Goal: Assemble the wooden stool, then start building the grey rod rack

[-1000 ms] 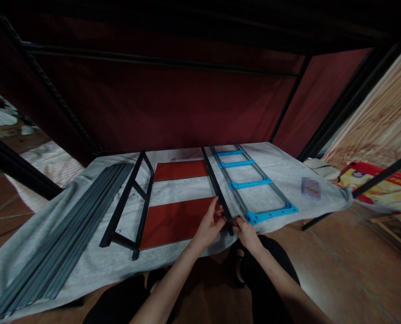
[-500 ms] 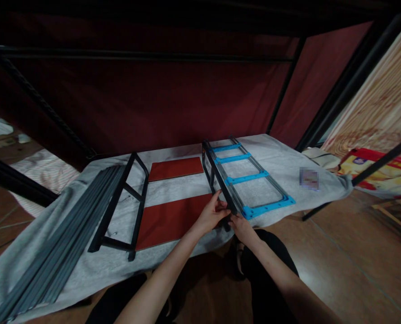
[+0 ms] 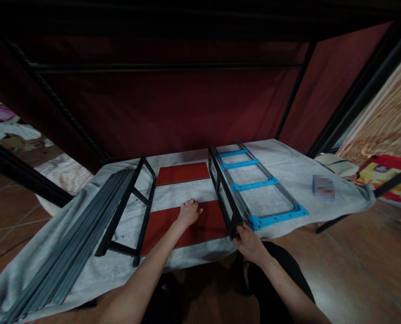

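Note:
My left hand [image 3: 189, 213] is over the nearer red-brown board [image 3: 209, 222], fingertips at its far edge and thumb apart; I cannot see any grip on it. With bent fingers, my right hand [image 3: 249, 242] holds the near end of a black metal frame [image 3: 224, 189], standing along the board's right edge. A matching black frame [image 3: 140, 216] lies to the left of the boards. A smaller red-brown board [image 3: 182, 173] lies farther back. Right of the held frame is a grey-tubed rack with blue crosspieces [image 3: 256, 186].
Grey tubes [image 3: 82, 238] lie bundled on the grey cloth [image 3: 166, 196] at the left. Small metal screws [image 3: 119, 237] rest inside the left frame. A blurred-out item [image 3: 323, 187] sits at the right. Black bars and a dark red panel [image 3: 173, 108] stand behind.
My left hand has left the right black frame and moved left onto the nearer board. My right hand stays at the frame's near end. The view has shifted slightly.

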`<state>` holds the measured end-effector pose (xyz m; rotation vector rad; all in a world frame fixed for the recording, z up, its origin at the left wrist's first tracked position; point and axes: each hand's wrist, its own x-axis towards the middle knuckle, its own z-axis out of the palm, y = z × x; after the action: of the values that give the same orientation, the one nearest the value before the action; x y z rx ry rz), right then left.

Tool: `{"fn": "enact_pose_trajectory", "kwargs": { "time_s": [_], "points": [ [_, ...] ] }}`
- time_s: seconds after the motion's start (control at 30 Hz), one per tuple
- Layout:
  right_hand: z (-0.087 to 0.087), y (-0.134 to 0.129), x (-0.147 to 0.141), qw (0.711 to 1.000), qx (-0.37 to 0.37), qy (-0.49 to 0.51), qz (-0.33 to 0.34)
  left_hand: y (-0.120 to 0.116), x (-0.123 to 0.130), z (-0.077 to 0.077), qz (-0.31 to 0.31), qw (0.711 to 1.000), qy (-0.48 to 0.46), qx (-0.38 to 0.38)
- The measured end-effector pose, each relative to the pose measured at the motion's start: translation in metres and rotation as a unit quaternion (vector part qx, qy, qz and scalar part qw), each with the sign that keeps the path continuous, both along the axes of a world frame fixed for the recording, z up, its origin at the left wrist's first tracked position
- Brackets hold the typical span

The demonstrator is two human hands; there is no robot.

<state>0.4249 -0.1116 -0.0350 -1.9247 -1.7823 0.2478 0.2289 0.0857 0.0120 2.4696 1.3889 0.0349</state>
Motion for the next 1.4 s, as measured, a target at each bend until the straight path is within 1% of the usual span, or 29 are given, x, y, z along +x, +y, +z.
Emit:
{"fn": "enact_pose_trajectory", "kwargs": {
  "time_s": [0.1, 0.23, 0.37, 0.47, 0.53, 0.6, 0.7, 0.77, 0.83, 0.9, 1.03, 1.17, 1.23, 1.3, 1.4],
  "points": [
    [0.006, 0.000, -0.003, 1.000, -0.008, 0.003, -0.005, 0.002, 0.004, -0.001, -0.011, 1.000, 0.014, -0.002],
    [0.009, 0.003, -0.006, 1.000, -0.021, -0.005, -0.011, 0.009, 0.011, 0.010, -0.014, 1.000, 0.022, -0.016],
    [0.008, 0.003, -0.010, 0.999, -0.024, -0.037, -0.015, 0.020, 0.011, 0.029, -0.015, 0.999, 0.021, -0.037],
    [0.008, 0.003, -0.014, 0.998, -0.024, -0.060, -0.028, 0.017, 0.006, 0.051, -0.037, 0.999, -0.007, -0.039],
    [0.008, 0.004, -0.016, 0.997, -0.026, -0.067, -0.027, 0.005, 0.001, 0.069, -0.073, 0.996, -0.040, -0.027],
    [0.009, 0.005, -0.017, 0.997, -0.024, -0.075, -0.024, -0.014, -0.004, 0.086, -0.107, 0.992, -0.066, 0.001],
    [0.010, 0.008, -0.018, 0.996, -0.019, -0.085, -0.020, -0.047, -0.012, 0.107, -0.117, 0.990, -0.070, 0.046],
    [0.010, 0.010, -0.019, 0.996, -0.017, -0.090, -0.020, -0.066, -0.016, 0.115, -0.118, 0.989, -0.069, 0.051],
    [0.010, 0.010, -0.021, 0.995, -0.017, -0.099, -0.021, -0.078, -0.018, 0.119, -0.123, 0.988, -0.075, 0.049],
    [0.012, 0.011, -0.022, 0.994, -0.024, -0.105, -0.019, -0.084, -0.019, 0.119, -0.127, 0.987, -0.083, 0.058],
    [0.019, 0.011, -0.027, 0.994, -0.055, -0.096, -0.013, -0.091, -0.017, 0.118, -0.141, 0.984, -0.085, 0.070],
    [0.027, 0.013, -0.030, 0.994, -0.076, -0.072, -0.006, -0.097, -0.014, 0.118, -0.124, 0.988, -0.076, 0.058],
    [0.029, 0.014, -0.031, 0.995, -0.080, -0.056, -0.002, -0.099, -0.009, 0.116, -0.123, 0.989, -0.076, 0.038],
    [0.029, 0.014, -0.031, 0.996, -0.081, -0.039, -0.003, -0.102, 0.000, 0.114, -0.136, 0.987, -0.075, 0.032],
    [0.027, 0.015, -0.031, 0.997, -0.082, 0.001, -0.003, -0.106, 0.017, 0.110, -0.178, 0.982, -0.049, 0.050]
  ]
}}
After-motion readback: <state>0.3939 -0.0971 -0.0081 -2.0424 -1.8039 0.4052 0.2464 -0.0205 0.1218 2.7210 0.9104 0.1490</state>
